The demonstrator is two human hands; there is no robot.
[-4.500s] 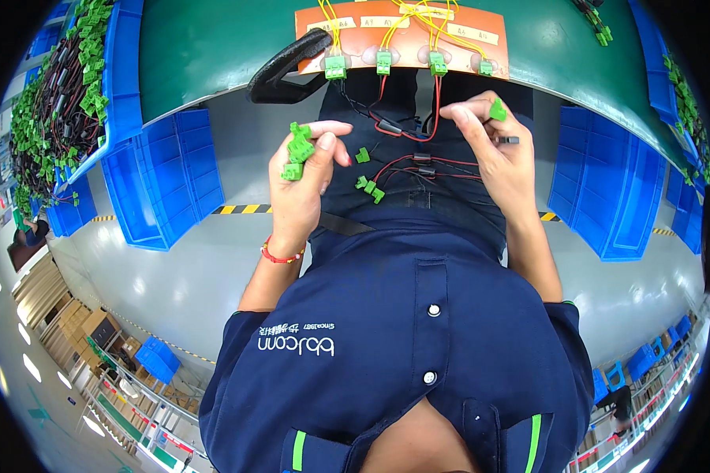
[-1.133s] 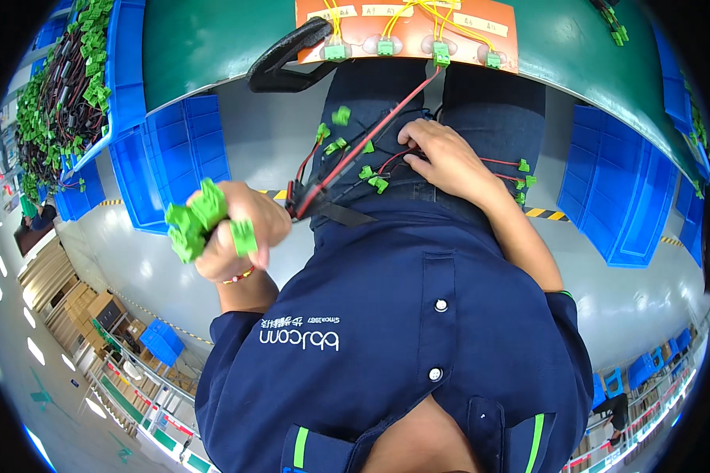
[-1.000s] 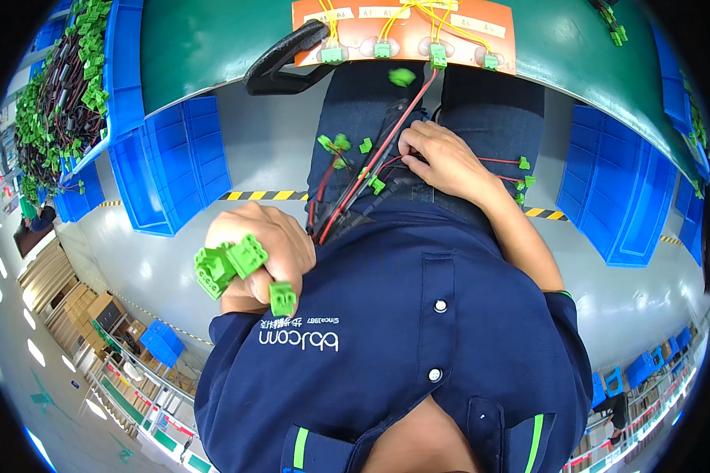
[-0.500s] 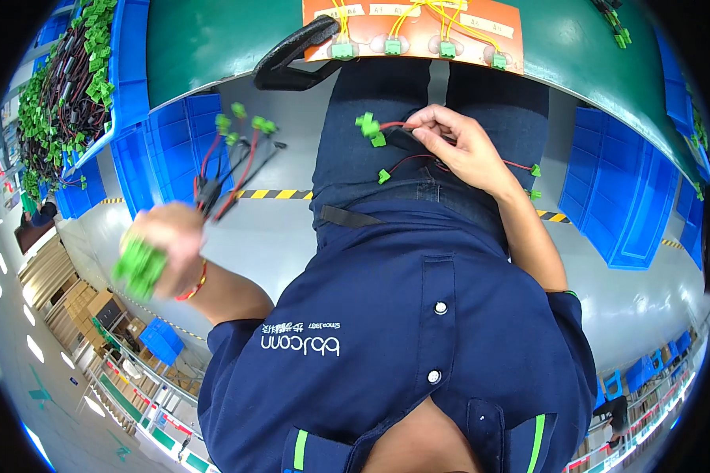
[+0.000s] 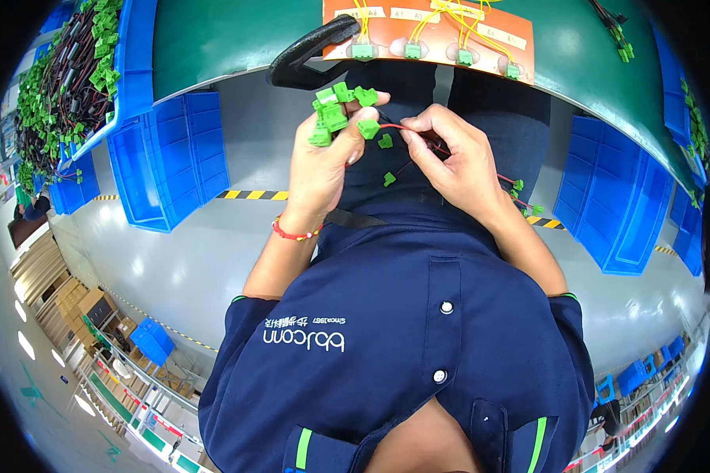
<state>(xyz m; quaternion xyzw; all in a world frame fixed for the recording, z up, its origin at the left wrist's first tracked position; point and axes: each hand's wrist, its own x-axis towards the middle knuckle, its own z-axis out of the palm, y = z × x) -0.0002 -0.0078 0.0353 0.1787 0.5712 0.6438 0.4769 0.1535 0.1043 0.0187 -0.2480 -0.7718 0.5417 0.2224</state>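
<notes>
My left hand [image 5: 319,162] is closed around a bunch of green plug connectors [image 5: 331,118], which stick up past its fingers. Close beside it, my right hand [image 5: 459,162] pinches a wire harness [image 5: 392,126] of thin red and black wires. One green connector [image 5: 368,128] of that harness lies against my left thumb and fingertips. More green connectors [image 5: 389,179] hang below on their wires over my lap, and others [image 5: 517,185] trail out past my right wrist. Where the wires run inside my right palm is hidden.
Ahead is a green worktable [image 5: 229,39] with an orange board [image 5: 426,27] bearing green sockets and yellow wires. A black curved part [image 5: 292,69] juts over its edge. A heap of harnesses [image 5: 71,87] fills a blue bin at left; blue bins [image 5: 170,165] stand on both sides.
My left hand has come from the far left to beside my right hand, still gripping connectors. The harness that hung from it no longer shows at the left. My right hand stays near its place.
</notes>
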